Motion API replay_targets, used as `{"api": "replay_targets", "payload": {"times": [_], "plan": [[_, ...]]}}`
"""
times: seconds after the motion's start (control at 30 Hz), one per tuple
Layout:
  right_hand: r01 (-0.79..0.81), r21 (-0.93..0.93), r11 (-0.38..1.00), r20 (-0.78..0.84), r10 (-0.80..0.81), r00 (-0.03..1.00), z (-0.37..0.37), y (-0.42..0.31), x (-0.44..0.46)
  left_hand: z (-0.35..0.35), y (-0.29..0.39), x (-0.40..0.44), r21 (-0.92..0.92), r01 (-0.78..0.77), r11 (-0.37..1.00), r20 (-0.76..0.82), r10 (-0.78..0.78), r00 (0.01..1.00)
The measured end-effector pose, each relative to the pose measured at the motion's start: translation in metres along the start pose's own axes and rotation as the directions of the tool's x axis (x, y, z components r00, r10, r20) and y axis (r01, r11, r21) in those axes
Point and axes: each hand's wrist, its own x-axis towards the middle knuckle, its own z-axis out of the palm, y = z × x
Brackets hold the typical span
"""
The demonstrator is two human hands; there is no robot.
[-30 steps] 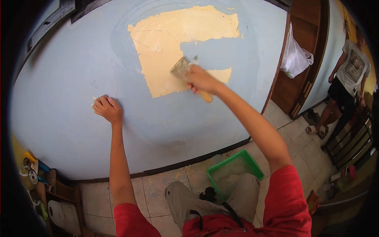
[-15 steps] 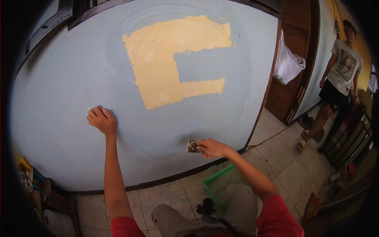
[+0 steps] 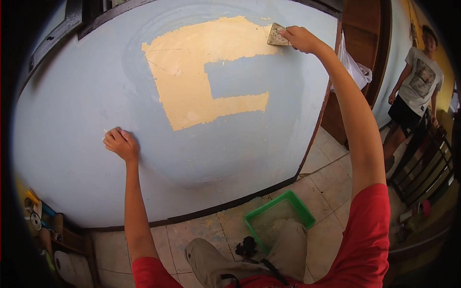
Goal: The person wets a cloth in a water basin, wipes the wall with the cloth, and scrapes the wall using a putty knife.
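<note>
My right hand (image 3: 303, 40) grips a putty-stained scraper (image 3: 277, 35), its blade at the upper right end of the bare yellow patch (image 3: 185, 72) on the pale blue wall (image 3: 86, 86). That patch has ragged edges and wraps around a block of blue paint that still covers the wall. Lower left, my left hand (image 3: 122, 144) is closed and rests against the wall. A small pale tip sticks out by its fingers; what it belongs to is hidden.
A green tray (image 3: 248, 218) of cloudy liquid stands on the tiled floor by my knee, beside a dark crumpled thing (image 3: 246, 246). To the right are a doorway, a hanging white plastic bag (image 3: 353, 67), a standing person (image 3: 418, 86) and a black railing (image 3: 422, 163).
My right hand has lifted the scraper from low on the wall to the patch's upper right end. My left hand stays nearly in place. More of the green tray shows.
</note>
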Motion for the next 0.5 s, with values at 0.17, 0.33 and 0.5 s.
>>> {"api": "replay_targets", "payload": {"times": [0.17, 0.33, 0.5], "plan": [[-0.03, 0.004, 1.0, 0.101, 0.029, 0.994, -0.012, 0.0, 0.008, 0.001, -0.001, -0.001, 0.019, -0.014, 1.0, -0.016, 0.015, 1.0], [0.046, -0.116, 0.992, 0.125, -0.032, 0.992, -0.021, 0.005, 0.017, 0.0, -0.003, -0.001, 0.015, -0.025, 1.0, -0.003, 0.025, 1.0], [0.039, -0.005, 0.999, 0.074, -0.039, 0.996, -0.011, 0.015, 0.021, 0.002, -0.001, 0.001, 0.005, -0.024, 1.0, -0.027, 0.024, 0.999]]}}
